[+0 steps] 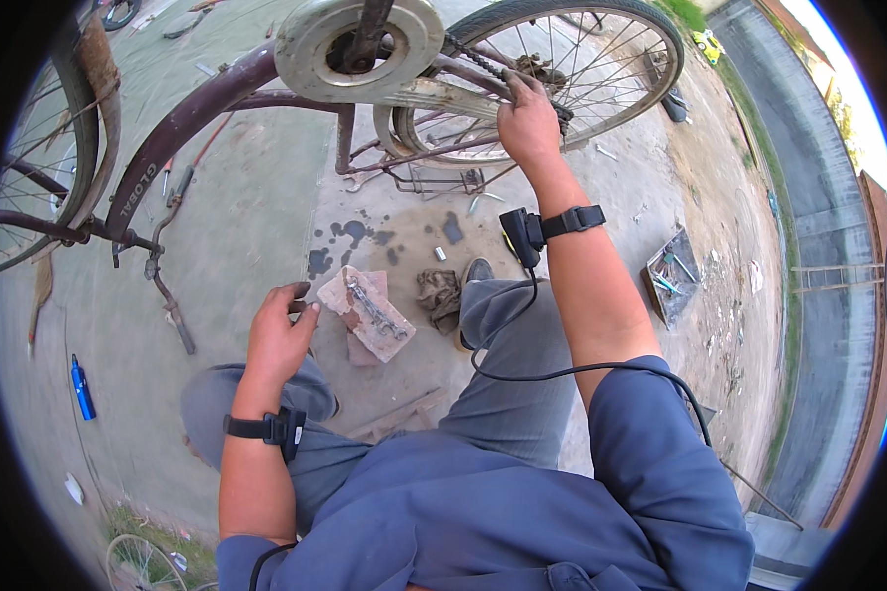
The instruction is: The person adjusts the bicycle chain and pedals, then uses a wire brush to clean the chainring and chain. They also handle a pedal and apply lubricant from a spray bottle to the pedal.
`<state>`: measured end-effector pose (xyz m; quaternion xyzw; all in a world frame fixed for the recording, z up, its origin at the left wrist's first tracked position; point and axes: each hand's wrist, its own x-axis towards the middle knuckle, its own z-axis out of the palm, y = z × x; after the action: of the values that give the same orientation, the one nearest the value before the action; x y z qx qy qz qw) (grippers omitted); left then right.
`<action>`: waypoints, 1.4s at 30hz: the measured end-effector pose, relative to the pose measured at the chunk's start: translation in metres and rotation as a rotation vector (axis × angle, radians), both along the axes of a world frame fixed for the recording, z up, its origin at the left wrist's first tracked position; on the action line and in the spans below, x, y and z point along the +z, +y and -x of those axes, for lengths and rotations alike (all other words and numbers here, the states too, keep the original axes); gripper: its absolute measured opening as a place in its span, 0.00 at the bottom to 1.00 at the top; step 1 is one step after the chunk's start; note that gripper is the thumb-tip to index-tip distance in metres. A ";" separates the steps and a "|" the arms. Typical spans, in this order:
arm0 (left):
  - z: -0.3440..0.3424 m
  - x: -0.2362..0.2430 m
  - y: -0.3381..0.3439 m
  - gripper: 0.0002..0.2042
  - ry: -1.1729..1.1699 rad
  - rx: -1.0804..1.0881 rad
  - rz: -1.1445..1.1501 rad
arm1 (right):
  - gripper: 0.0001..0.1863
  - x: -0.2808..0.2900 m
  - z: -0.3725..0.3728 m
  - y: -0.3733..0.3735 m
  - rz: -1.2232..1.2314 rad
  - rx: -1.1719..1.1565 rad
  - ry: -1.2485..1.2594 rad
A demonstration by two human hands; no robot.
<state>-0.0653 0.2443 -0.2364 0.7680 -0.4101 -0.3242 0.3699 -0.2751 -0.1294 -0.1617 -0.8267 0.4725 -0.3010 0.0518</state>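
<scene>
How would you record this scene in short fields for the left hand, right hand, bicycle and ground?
left hand: nothing visibly held; beside the reddish bricks
right hand: fingers at the bicycle chain; exact grip unclear
bicycle: upside down, purple frame
ground: brown rag, black tool tray, blue bottle

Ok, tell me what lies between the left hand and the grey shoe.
In the head view, stacked pinkish bricks come first from the left hand, then a crumpled brown rag nearer the grey shoe.
</scene>
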 end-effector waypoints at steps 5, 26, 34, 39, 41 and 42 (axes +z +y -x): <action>0.000 0.000 0.000 0.18 0.005 0.013 -0.020 | 0.29 -0.010 -0.010 0.010 0.012 -0.035 -0.080; 0.003 -0.007 -0.001 0.18 -0.001 -0.026 -0.048 | 0.29 -0.013 -0.006 0.004 0.087 0.019 -0.127; 0.002 -0.009 -0.008 0.18 0.000 -0.033 -0.055 | 0.31 -0.032 -0.014 0.007 0.035 -0.008 -0.164; 0.005 -0.010 -0.008 0.17 0.001 -0.032 -0.076 | 0.26 -0.020 -0.006 0.004 0.061 0.006 -0.157; 0.005 -0.011 -0.006 0.17 0.003 -0.027 -0.069 | 0.26 -0.013 -0.003 0.002 0.081 0.012 -0.204; 0.004 -0.011 -0.006 0.17 -0.007 -0.029 -0.070 | 0.26 -0.010 -0.001 0.001 0.079 0.010 -0.221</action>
<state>-0.0698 0.2385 -0.2475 0.7756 -0.4110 -0.3411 0.3364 -0.2741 -0.1281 -0.1718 -0.7922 0.4477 -0.4084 0.0722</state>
